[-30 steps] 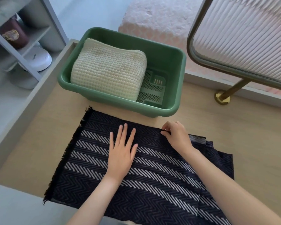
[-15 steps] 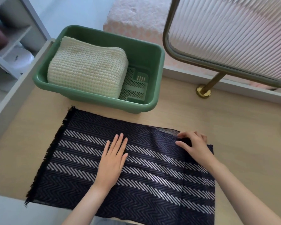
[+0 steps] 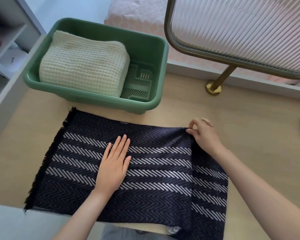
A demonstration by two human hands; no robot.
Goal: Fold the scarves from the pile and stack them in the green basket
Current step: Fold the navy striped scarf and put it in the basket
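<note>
Done so far, by the look of things: one cream scarf (image 3: 83, 66), folded thick and lying in the left part of the green basket (image 3: 163, 54), with some bare green floor showing to its right.

Being worked on now: a dark scarf (image 3: 76, 170) with white zigzag stripes, spread on the bench (image 3: 249, 135) just in front of the basket. Looks folded over at least once, with a top layer ending in a straight edge on the right and a lower layer sticking out past it. Hangs a little over the near edge of the bench at the bottom right.

For the left hand (image 3: 114, 163): flat, fingers straight and close together, pressing down on the middle of the dark scarf. Gripping nothing.

For the right hand (image 3: 204, 134): pinching the far right corner of the top layer between thumb and first finger, with the other fingers loosely bent.

Left to do, as a guess: fold this scarf smaller, maybe once or twice more, then lift it and lay it on top of the cream one. Plenty of room for that, most likely. No other loose scarves in view, so no way to tell the number left.
</note>
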